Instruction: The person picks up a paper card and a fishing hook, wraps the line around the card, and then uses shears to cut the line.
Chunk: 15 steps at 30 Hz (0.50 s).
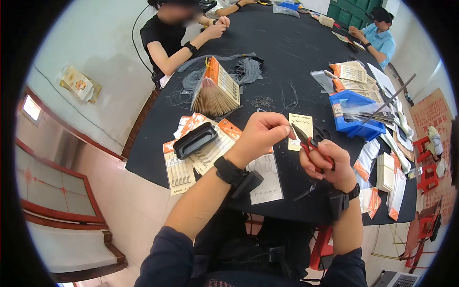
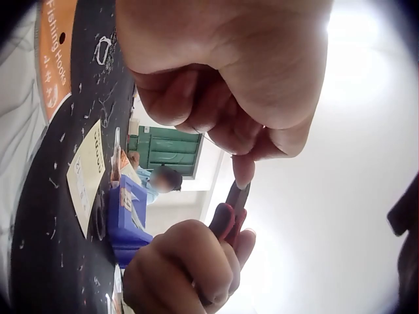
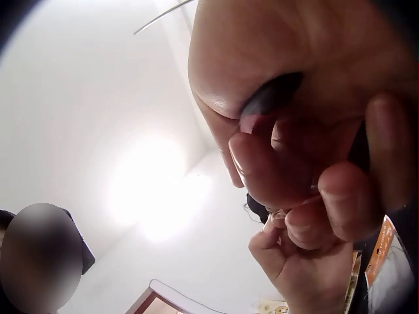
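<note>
Right hand (image 1: pixel 336 165) grips red-handled pliers (image 1: pixel 311 143), at three o'clock from left hand (image 1: pixel 265 132), which pinches thin line (image 2: pixel 211 141). Packet (image 2: pixel 54 62), ten o'clock in left wrist view, reads "Fishing Hooks".

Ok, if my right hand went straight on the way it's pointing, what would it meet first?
Probably your left hand: the red-handled pliers in your right hand point towards its pinching end, though the exact depth is hard to judge.
</note>
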Available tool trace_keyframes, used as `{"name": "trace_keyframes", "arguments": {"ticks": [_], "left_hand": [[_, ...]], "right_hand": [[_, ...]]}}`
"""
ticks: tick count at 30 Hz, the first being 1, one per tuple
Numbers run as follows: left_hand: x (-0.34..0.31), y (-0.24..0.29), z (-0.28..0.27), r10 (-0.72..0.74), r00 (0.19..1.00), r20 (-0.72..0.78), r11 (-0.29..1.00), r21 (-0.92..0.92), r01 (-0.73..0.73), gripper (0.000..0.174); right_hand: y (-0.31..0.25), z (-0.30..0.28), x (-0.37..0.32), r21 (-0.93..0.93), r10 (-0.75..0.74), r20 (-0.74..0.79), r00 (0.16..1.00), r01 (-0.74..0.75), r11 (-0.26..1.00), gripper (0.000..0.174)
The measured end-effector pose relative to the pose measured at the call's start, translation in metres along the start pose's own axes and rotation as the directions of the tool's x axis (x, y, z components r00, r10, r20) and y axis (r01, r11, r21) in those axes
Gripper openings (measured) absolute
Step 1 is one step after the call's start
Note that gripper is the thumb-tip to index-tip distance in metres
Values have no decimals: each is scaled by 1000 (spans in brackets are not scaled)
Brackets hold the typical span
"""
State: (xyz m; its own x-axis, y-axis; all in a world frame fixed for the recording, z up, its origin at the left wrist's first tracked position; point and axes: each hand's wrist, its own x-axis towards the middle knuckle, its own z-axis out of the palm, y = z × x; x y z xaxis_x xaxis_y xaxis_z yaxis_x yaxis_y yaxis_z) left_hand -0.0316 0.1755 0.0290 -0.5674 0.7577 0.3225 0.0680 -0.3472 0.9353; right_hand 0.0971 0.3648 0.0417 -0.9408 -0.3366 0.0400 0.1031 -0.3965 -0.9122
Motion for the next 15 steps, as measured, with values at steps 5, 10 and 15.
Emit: {"name": "trace_keyframes", "arguments": {"ticks": [5, 10, 15], "left_hand": [[1, -6, -4, 20, 1000, 19, 997, -80, -19, 16], [2, -9, -5, 1, 1000, 19, 995, -100, 1, 13], [1, -5, -7, -37, 999, 39, 997, -59, 40, 14]], "right_hand": [[-1, 10, 1, -57, -50, -46, 998, 47, 997, 57], [-1, 12, 1, -76, -62, -60, 996, 58, 995, 56], [0, 12, 1, 40, -302, -162, 939, 312, 949, 55]]}}
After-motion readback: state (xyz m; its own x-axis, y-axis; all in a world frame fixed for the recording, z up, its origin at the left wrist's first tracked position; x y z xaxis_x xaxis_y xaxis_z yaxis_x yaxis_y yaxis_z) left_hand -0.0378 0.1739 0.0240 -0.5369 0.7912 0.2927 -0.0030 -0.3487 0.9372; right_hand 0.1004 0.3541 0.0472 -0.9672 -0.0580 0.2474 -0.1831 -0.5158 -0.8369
